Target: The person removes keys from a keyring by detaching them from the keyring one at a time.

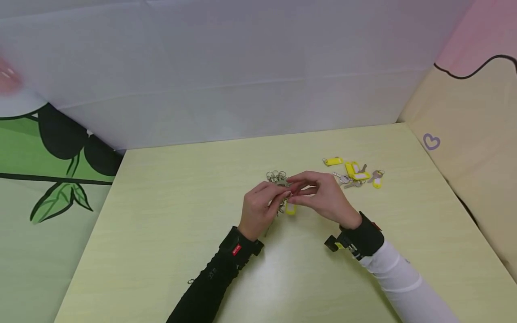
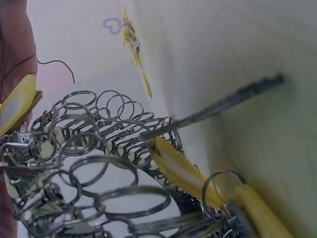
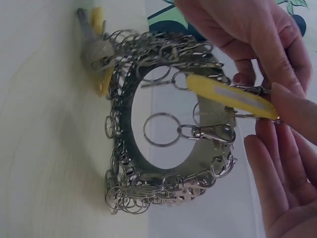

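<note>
Head view: mid-frame, the left hand [image 1: 258,204] pinches the ring rack [image 1: 276,176] beside the right hand [image 1: 321,197]; loose keys [image 1: 354,184] lie upper right on the bench [image 1: 169,215].

Left-wrist view: a key [image 2: 218,110] juts out right of centre.

Right-wrist view: right fingers pinch a yellow tag [image 3: 230,96], seemingly being attached; next calls for steadiness, as crowded rings [image 3: 171,52] could snag.

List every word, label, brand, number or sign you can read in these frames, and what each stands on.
No word or number can be read.
Red label on the left wristband: lettering too small.
Red patch on the right wristband: too small.
Pale marks on the black sleeve: too faint.
White inserts in the yellow tags: no writing legible.
Sign: a purple heart outline on the beige panel.
</note>
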The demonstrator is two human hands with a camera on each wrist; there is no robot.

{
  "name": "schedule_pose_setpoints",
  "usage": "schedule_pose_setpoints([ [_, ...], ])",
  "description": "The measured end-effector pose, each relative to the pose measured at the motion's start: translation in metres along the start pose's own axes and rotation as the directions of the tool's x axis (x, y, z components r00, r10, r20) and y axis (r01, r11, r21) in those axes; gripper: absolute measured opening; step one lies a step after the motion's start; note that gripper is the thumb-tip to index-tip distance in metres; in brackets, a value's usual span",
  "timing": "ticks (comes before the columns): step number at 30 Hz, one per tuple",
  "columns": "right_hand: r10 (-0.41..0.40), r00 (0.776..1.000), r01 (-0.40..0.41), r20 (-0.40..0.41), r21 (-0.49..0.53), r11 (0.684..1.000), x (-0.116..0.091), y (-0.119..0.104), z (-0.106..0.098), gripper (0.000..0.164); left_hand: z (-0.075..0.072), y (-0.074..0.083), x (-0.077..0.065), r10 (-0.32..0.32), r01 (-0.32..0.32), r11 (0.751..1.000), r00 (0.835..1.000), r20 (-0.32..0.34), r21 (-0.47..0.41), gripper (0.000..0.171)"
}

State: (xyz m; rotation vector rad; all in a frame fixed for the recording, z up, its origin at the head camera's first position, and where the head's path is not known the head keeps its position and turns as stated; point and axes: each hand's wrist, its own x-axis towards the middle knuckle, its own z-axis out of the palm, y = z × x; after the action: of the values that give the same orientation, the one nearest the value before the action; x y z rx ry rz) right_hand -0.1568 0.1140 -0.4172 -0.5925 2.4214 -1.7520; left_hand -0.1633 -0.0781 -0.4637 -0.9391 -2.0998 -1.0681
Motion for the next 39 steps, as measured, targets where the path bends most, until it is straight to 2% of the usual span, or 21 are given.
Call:
schedule_pose_setpoints([
  [4, 0.008, 1.000, -0.008, 0.004, -0.028, 1.000, -0.002, -0.018, 0.000, 0.036, -0.001, 0.001, 0.001, 0.018, -0.018, 1.000, 1.000, -0.004, 0.001, 0.007],
  [7, 0.006, 1.000, -0.006, 0.012, -0.039, 0.999, -0.002, -0.020, 0.000, 0.032, -0.002, 0.001, 0.001, 0.022, -0.022, 1.000, 1.000, -0.004, 0.004, 0.008],
  [17, -0.062, 0.997, 0.058, -0.049, -0.090, 0.994, -0.004, -0.020, 0.002, 0.034, -0.002, 0.001, 0.001, 0.011, -0.011, 1.000, 1.000, 0.007, 0.008, 0.007],
  [26, -0.042, 0.999, 0.042, 0.000, -0.094, 0.995, -0.003, -0.018, 0.000, 0.024, -0.003, 0.000, 0.000, 0.003, -0.003, 1.000, 1.000, 0.012, 0.007, 0.007],
  [34, -0.017, 1.000, 0.017, -0.013, -0.016, 1.000, -0.003, -0.016, -0.001, 0.026, -0.003, 0.001, 0.001, -0.005, 0.005, 1.000, 1.000, 0.022, -0.003, 0.007],
  [39, -0.091, 0.995, 0.088, -0.050, -0.065, 0.994, -0.004, -0.017, 0.002, 0.026, -0.003, 0.000, 0.001, -0.015, 0.015, 1.000, 1.000, 0.022, 0.001, 0.008],
])
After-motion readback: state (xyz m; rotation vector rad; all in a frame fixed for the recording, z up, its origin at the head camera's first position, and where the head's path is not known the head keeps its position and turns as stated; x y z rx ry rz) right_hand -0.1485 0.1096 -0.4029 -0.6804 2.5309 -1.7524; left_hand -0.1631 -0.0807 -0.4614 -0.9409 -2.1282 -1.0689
